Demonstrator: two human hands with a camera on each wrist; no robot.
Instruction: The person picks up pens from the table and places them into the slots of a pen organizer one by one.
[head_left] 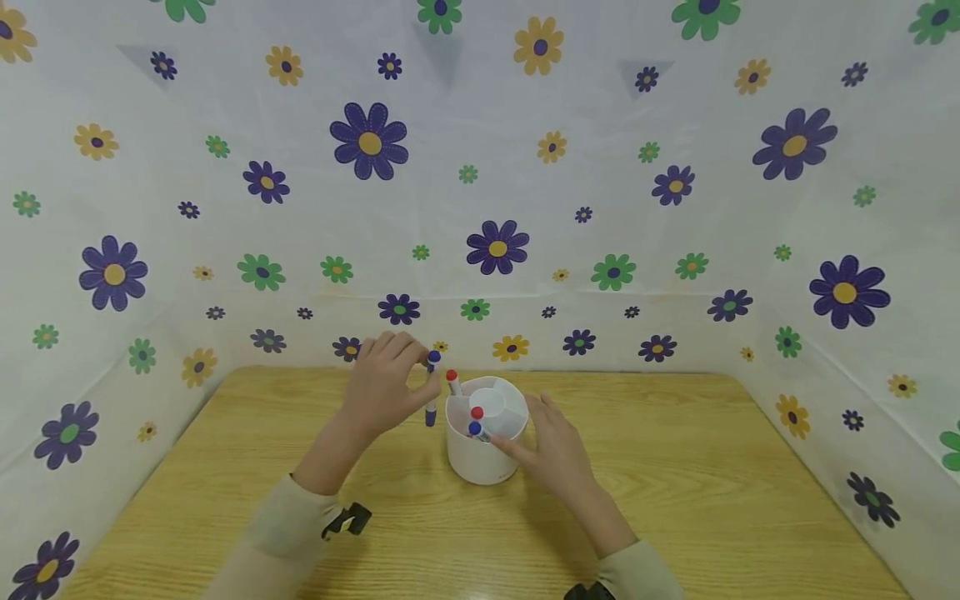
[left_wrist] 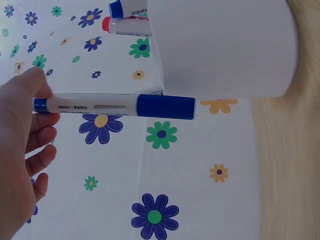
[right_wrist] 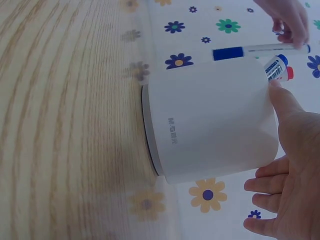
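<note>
My left hand [head_left: 386, 383] pinches a blue-capped whiteboard marker [head_left: 431, 415] near its blue end, just left of a white pen holder [head_left: 480, 458]. In the left wrist view the marker [left_wrist: 117, 105] has its wide blue cap pointing away from the fingers. My right hand [head_left: 558, 450] is at the holder's right side, its fingers spread and fairly straight, the thumb touching near the rim. Inside the holder stand a blue marker [head_left: 477, 429] and two red markers, one at the front [head_left: 477, 412] and one at the back left [head_left: 452, 381].
The holder stands on a wood-grain table [head_left: 660, 467]. White cloth with printed flowers [head_left: 600, 183] rises behind the table and at both sides. A dark strap fitting [head_left: 348, 521] sits at the left sleeve.
</note>
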